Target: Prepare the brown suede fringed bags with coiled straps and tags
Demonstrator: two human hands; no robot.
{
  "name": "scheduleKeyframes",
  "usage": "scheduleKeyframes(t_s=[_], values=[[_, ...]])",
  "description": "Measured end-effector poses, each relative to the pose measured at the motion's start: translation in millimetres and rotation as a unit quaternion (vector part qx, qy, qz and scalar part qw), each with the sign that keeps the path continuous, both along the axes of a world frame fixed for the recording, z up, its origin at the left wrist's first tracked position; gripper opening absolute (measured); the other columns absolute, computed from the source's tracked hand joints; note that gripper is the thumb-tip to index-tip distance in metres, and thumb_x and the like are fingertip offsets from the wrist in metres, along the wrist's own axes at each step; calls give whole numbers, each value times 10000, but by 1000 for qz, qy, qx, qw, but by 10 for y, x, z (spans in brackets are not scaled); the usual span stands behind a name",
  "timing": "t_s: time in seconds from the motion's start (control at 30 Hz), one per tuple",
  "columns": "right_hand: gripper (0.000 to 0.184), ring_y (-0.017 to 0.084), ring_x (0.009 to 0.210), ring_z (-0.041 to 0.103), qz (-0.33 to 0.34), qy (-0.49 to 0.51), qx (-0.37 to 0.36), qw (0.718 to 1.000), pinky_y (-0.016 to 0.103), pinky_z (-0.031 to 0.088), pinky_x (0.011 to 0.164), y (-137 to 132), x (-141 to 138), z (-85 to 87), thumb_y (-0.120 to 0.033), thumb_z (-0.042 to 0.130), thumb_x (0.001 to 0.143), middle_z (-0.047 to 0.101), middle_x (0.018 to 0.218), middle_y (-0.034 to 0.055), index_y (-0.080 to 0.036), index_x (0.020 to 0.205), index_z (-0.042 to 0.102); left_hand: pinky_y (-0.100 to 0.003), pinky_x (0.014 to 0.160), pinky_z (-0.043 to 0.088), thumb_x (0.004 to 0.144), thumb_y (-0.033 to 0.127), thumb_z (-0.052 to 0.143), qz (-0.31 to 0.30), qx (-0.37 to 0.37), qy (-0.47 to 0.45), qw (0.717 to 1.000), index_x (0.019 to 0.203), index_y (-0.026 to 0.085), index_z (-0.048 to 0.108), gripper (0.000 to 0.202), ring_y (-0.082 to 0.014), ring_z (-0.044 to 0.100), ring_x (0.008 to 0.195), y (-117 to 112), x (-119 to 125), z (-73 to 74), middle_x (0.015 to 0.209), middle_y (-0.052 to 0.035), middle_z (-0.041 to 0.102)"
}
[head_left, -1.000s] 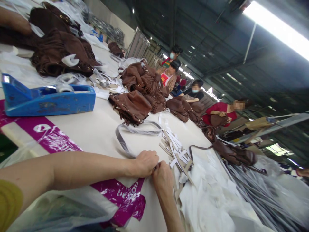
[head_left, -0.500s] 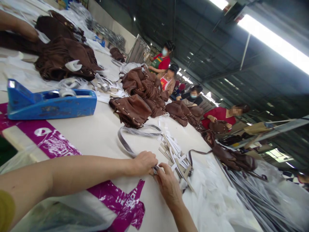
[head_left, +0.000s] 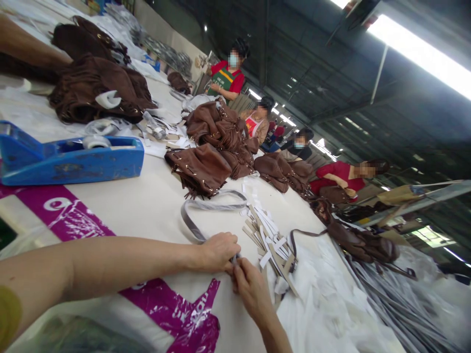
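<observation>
My left hand (head_left: pixel 218 251) and my right hand (head_left: pixel 249 287) meet at the near middle of a long cream table (head_left: pixel 147 196), both with fingers pinched on the end of a grey strap (head_left: pixel 206 206). The strap loops away across the table toward a brown fringed bag (head_left: pixel 198 169). Just right of my hands lies a heap of tan and white paper strips (head_left: pixel 270 235). My left forearm rests over a clear plastic bag with magenta print (head_left: pixel 73 215).
A blue tape dispenser (head_left: pixel 69 157) stands at the left. Brown bags are piled at the far left (head_left: pixel 97 88) and mid-table (head_left: pixel 217 125). White wrapping (head_left: pixel 324 299) lies on the right. Several people sit or stand along the far side, one in a green apron (head_left: pixel 226 78).
My right hand drew back a little and closed in again on the strap end beside my left. The person in the green apron came further into view at the far end.
</observation>
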State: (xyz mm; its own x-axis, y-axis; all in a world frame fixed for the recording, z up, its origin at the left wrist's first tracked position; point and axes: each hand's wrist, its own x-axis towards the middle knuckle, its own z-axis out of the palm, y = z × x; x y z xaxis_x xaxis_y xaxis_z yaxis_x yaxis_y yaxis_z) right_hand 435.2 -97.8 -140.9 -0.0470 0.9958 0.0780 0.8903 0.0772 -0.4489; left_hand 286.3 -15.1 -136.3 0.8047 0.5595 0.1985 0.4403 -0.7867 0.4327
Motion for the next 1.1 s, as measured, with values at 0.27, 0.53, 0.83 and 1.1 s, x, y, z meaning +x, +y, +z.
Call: scheduleKeyframes(t_s=[0.27, 0.53, 0.83, 1.1], values=[[147, 175, 701, 623, 184, -195, 32, 963, 250, 454, 593, 78, 359, 134, -212, 454, 921, 613, 809, 20, -239, 957, 594, -343, 823, 470, 755, 265, 659, -41, 27, -25, 998, 838, 195, 634, 112, -235, 595, 923, 4, 13, -51, 919, -45, 640], [121, 208, 772, 585, 83, -159, 162, 970, 330, 478, 676, 15, 110, -92, -167, 437, 903, 557, 911, 73, -227, 823, 505, -337, 731, 508, 779, 209, 624, 19, 42, 57, 997, 847, 167, 645, 82, -255, 641, 883, 88, -23, 34, 917, -95, 691], [230, 320, 700, 638, -146, -103, 89, 980, 382, 428, 579, 122, -334, -212, -303, 354, 937, 646, 771, 158, -215, 800, 515, -335, 754, 498, 761, 192, 575, -7, 38, 9, 999, 1019, 181, 624, 263, -258, 606, 886, 35, -112, 53, 950, -106, 638], [279, 169, 597, 624, 43, 56, 43, 997, 257, 493, 570, -7, -2, -12, -201, 386, 903, 636, 707, 3, -206, 1057, 618, -369, 794, 485, 789, 297, 616, -6, 59, 1, 998, 922, 191, 636, 172, -279, 600, 905, 82, -92, -31, 922, -95, 629]])
